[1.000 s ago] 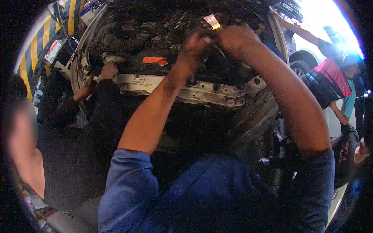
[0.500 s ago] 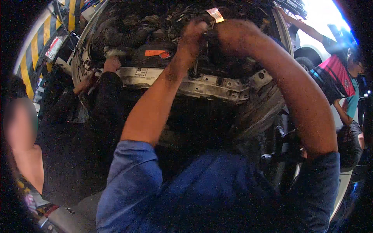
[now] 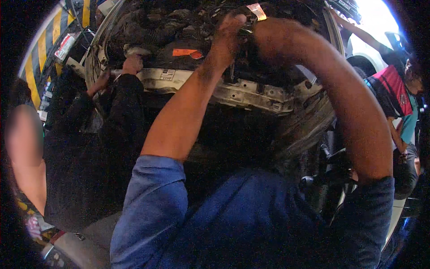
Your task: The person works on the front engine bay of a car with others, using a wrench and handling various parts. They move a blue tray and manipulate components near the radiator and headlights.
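Both my arms reach forward over the open engine bay (image 3: 152, 33) of a vehicle. My left hand (image 3: 230, 31) is closed, thumb uppermost, above the front crossmember; what its fingers hold is too dark to make out. Below it a thin upright rod (image 3: 232, 71) shows faintly, running down toward the pale metal crossmember (image 3: 246, 92). My right hand (image 3: 271, 38) is just to the right, bent inward at the wrist toward the left one. Its fingers are dark and smeared, so their grip is hidden. A pale tag (image 3: 257, 11) sits just beyond the two hands.
At left, a co-worker in dark clothes has one hand (image 3: 132, 64) on the bay's front edge. An orange label (image 3: 187, 53) lies on a dark cover. Another person in a red and black shirt (image 3: 392, 89) is at the right, near a white car (image 3: 369, 47).
The whole view has shifted slightly, with the engine bay a little higher and to the right. My hands stay close together at the same spot. The co-worker's hand remains on the front edge.
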A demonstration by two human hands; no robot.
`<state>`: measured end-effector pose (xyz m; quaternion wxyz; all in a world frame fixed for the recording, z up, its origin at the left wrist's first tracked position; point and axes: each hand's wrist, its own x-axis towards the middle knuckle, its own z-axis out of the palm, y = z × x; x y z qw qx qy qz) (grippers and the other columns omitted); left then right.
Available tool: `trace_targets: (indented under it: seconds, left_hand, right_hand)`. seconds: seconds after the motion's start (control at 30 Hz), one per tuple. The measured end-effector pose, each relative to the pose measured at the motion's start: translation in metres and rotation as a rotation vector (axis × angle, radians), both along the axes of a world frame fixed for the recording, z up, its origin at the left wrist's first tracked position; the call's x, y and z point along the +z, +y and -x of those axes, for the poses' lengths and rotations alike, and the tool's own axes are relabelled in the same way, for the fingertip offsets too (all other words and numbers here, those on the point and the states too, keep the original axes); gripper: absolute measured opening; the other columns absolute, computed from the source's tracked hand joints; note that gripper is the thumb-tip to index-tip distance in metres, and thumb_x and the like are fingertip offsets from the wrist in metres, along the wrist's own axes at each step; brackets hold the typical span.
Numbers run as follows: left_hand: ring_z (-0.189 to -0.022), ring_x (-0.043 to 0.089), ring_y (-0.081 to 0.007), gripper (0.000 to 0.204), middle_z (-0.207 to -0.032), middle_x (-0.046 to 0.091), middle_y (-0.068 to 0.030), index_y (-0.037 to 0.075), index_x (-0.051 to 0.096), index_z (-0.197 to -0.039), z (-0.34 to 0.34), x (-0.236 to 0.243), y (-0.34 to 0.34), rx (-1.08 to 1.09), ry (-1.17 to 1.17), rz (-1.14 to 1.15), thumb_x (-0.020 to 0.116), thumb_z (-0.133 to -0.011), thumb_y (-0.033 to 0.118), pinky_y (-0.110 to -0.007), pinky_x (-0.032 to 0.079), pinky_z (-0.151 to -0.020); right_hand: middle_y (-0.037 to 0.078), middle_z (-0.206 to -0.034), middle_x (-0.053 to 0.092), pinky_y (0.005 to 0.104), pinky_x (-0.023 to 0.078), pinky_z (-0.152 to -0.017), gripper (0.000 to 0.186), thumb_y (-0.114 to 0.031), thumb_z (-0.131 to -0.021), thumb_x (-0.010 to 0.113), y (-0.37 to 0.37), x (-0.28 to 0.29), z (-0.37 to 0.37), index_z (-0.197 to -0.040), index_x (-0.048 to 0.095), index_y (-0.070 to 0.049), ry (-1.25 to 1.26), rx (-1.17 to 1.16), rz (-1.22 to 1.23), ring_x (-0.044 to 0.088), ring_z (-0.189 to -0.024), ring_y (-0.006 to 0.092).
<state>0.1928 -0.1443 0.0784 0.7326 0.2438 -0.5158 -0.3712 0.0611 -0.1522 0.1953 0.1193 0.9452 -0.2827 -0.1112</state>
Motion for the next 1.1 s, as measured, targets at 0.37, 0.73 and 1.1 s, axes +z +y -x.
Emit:
trace_targets:
  seconds: [0.37,0.73,1.1]
  left_hand:
    - [-0.102,0.054,-0.0224,0.040,-0.111,0.055,-0.0075,0.008,0.055,-0.115,0.002,-0.024,-0.025,0.068,-0.307,-0.060,0.054,-0.088,0.038,-0.035,0.046,-0.082]
    - [-0.091,0.056,-0.0178,0.040,-0.104,0.057,-0.0053,0.011,0.054,-0.114,-0.027,-0.018,-0.034,-0.064,-0.088,-0.231,0.054,-0.088,0.041,-0.035,0.047,-0.076]
    - [-0.089,0.055,-0.0137,0.035,-0.102,0.056,-0.0006,0.012,0.056,-0.111,-0.021,-0.017,-0.019,-0.094,0.065,-0.234,0.051,-0.091,0.041,-0.032,0.045,-0.078]
  right_hand:
    - [0.019,-0.090,0.068,0.0429,0.054,-0.076,0.018,-0.012,-0.075,0.059,-0.020,-0.017,0.011,-0.088,0.068,-0.002,-0.045,-0.140,0.152,0.067,-0.088,0.0328]
    - [0.019,-0.090,0.068,0.0433,0.054,-0.076,0.019,-0.014,-0.076,0.059,0.023,0.003,-0.001,-0.088,0.067,-0.001,-0.135,-0.064,0.063,0.067,-0.087,0.0318]
    - [0.021,-0.088,0.067,0.0437,0.055,-0.072,0.020,-0.013,-0.080,0.054,0.017,0.006,-0.018,-0.089,0.068,-0.003,0.173,-0.011,-0.069,0.067,-0.084,0.0326]
